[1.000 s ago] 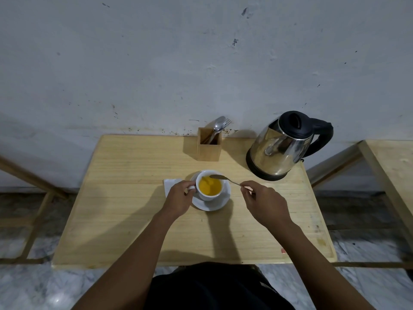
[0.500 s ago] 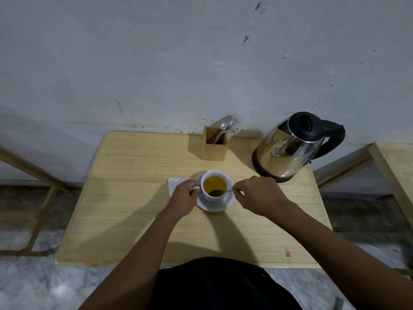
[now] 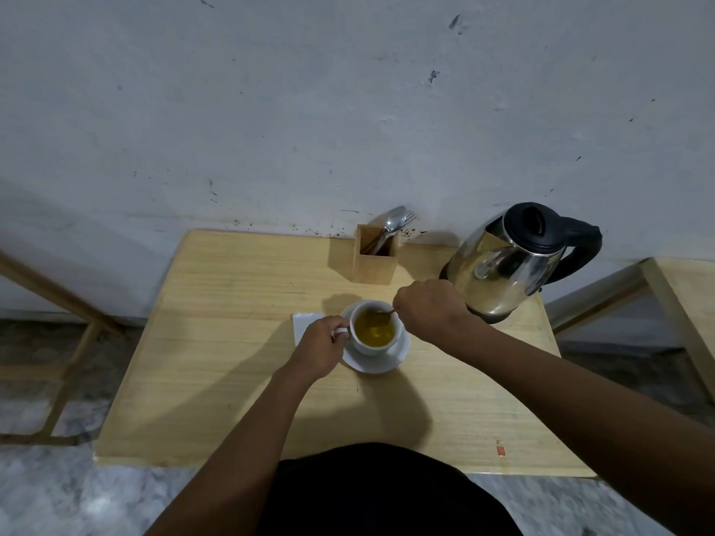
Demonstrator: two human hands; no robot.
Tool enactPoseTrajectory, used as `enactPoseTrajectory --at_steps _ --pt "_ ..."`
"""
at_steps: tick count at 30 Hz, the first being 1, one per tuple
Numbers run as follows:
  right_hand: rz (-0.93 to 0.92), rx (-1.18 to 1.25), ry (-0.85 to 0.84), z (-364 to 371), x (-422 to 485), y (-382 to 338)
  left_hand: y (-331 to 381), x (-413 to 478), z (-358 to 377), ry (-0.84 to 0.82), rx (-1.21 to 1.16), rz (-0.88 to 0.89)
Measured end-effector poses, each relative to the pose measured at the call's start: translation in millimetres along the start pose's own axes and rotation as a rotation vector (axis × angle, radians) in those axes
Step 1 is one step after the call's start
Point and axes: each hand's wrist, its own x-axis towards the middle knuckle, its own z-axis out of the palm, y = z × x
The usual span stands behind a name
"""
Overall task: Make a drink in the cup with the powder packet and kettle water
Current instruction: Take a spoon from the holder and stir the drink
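Left hand [image 3: 323, 348]: I pinch the cup [image 3: 374, 330] handle.
Right hand [image 3: 427, 309]: I grip the spoon [image 3: 381, 314] — bowl in the yellow drink.
Writing: none I can read — kettle [image 3: 510, 261] bare steel.

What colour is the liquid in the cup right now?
Yellow-orange, seen in the head view inside the white cup, where the right hand holds the spoon.

We see the kettle [image 3: 510, 265] and box [image 3: 374, 254] crowding behind the cup [image 3: 374, 331]; bare table [image 3: 232, 361] lies left of it.
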Motion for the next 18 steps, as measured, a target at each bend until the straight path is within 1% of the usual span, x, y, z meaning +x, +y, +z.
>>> enactPoseTrajectory --at_steps 5,10,14,18 --pt "0.010 0.088 -0.044 -1.3 -3.4 -1.4 2.2 -0.1 -1.3 -0.002 0.004 0.013" --pt "-0.015 0.193 -0.017 6.3 0.8 -8.9 5.4 -1.1 -1.4 0.015 0.010 0.013" --pt "0.031 0.170 0.025 7.6 3.7 -9.2 8.1 -2.0 -2.2 0.020 0.010 0.011" --pt "0.037 0.088 -0.004 -0.2 0.2 -3.4 5.9 -1.6 -2.3 0.010 0.004 0.007"
